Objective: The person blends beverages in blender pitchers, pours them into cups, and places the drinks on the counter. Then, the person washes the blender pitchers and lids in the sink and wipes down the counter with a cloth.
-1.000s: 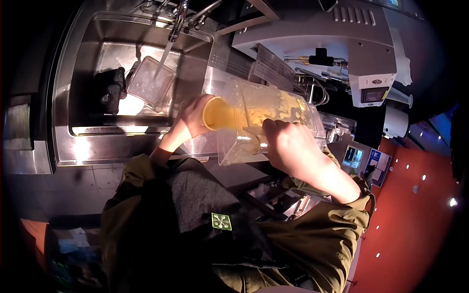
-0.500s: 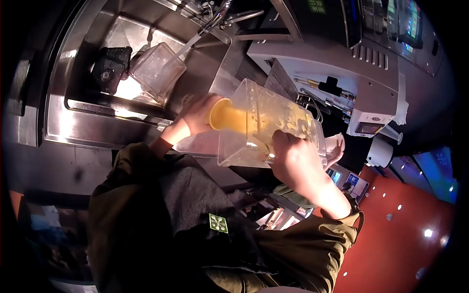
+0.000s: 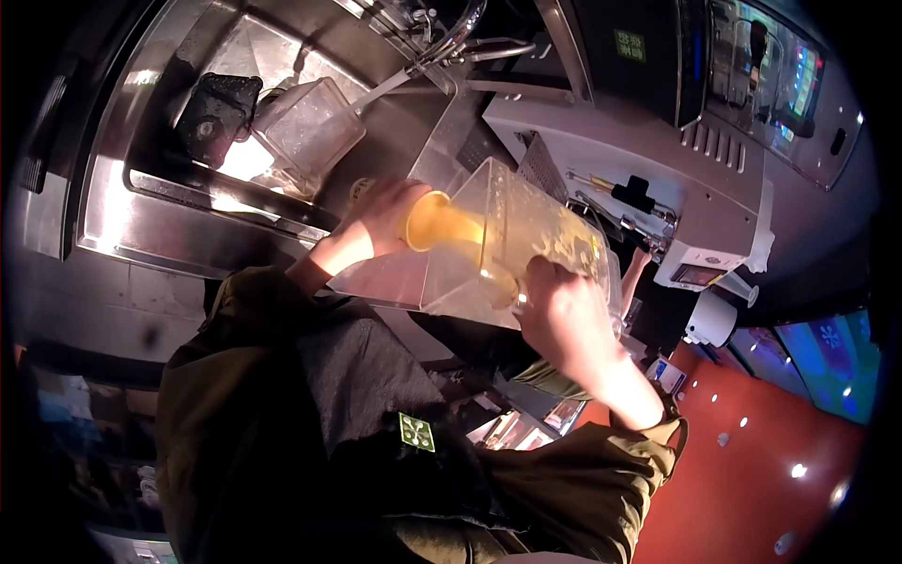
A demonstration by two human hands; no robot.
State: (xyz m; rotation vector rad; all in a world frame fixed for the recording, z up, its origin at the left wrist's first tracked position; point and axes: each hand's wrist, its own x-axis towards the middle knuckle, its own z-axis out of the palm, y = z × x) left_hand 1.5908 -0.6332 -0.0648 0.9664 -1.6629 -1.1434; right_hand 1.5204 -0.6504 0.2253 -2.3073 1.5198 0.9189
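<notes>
My left hand (image 3: 381, 218) is wrapped round a cup (image 3: 428, 224), whose open mouth faces right. A clear square container (image 3: 540, 226) is tilted against the cup's mouth, its walls coated with yellow residue. Yellow liquid (image 3: 460, 224) runs between the container and the cup. My right hand (image 3: 568, 305) is closed on the container's handle, and a yellow-tinted rounded part shows beside its fingers.
On the left, a metal sink (image 3: 141, 202) holds a black container (image 3: 218, 117) and a clear container (image 3: 310, 132) under a running faucet (image 3: 437, 58). A grey machine (image 3: 695, 188) stands at right. A co-worker's arm (image 3: 635, 282) shows behind my container.
The view has shifted slightly. Less liquid shows in the stream between container and cup. The co-worker's hand has moved up toward the grey machine. My hands keep their grips.
</notes>
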